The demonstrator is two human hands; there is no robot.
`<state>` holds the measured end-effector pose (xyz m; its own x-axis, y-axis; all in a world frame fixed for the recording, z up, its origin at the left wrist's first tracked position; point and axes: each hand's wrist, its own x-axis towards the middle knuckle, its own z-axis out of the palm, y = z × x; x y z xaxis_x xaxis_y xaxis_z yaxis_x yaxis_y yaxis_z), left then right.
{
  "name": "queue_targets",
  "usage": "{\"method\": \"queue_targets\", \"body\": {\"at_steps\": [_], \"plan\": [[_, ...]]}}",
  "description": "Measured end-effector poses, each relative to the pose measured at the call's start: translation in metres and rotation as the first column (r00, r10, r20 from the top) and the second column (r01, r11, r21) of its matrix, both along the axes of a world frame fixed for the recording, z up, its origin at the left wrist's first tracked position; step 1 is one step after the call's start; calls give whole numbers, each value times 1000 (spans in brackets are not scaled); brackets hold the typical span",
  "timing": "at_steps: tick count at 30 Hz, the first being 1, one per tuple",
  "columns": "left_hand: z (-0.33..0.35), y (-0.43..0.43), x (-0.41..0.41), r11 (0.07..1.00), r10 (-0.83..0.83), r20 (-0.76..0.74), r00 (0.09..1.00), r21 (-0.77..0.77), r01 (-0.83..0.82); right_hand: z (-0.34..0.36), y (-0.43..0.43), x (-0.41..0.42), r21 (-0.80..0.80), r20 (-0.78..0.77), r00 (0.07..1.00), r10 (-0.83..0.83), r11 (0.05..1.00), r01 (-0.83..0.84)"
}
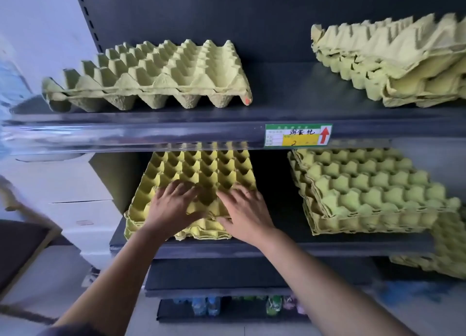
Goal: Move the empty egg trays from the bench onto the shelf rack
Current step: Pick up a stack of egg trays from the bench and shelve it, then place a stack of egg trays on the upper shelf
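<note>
Hands, left (169,204) and right (243,210), fingers spread flat on yellow egg-tray stack (201,169); uneven push could skew stack off shelf edge (252,248).

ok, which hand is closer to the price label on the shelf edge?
Right. The right hand lies below and just left of the price label; the left hand lies further left. Both press on one tray stack.

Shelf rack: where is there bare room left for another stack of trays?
Widest bare patch: the upper shelf, between the left trays and the tilted right stack. A narrower gap on the middle shelf lies between the yellow stack, under the left hand and right hand, and the greenish stack. Crowded: the right end of both shelves.
</note>
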<state>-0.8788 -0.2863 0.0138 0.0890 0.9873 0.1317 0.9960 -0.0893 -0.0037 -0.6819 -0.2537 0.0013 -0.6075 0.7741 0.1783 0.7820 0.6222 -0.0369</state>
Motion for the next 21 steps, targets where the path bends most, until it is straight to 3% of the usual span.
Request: {"method": "queue_targets", "body": {"at_steps": [4, 10, 16, 21], "plan": [[20, -3, 23, 980, -120, 17, 993, 164, 115, 15, -5, 11, 122, -166, 985, 36, 992, -15], [49, -5, 96, 944, -248, 57, 967, 241, 228, 35, -9, 75, 232, -373, 928, 13, 969, 80], [72, -13, 243, 870, -435, 112, 893, 309, 384, 47, -37, 229, 328, -440, 894, -81, 913, 244], [81, -24, 395, 825, -546, 235, 804, 318, 467, 60, -66, 378, 298, -434, 871, -232, 875, 381]]}}
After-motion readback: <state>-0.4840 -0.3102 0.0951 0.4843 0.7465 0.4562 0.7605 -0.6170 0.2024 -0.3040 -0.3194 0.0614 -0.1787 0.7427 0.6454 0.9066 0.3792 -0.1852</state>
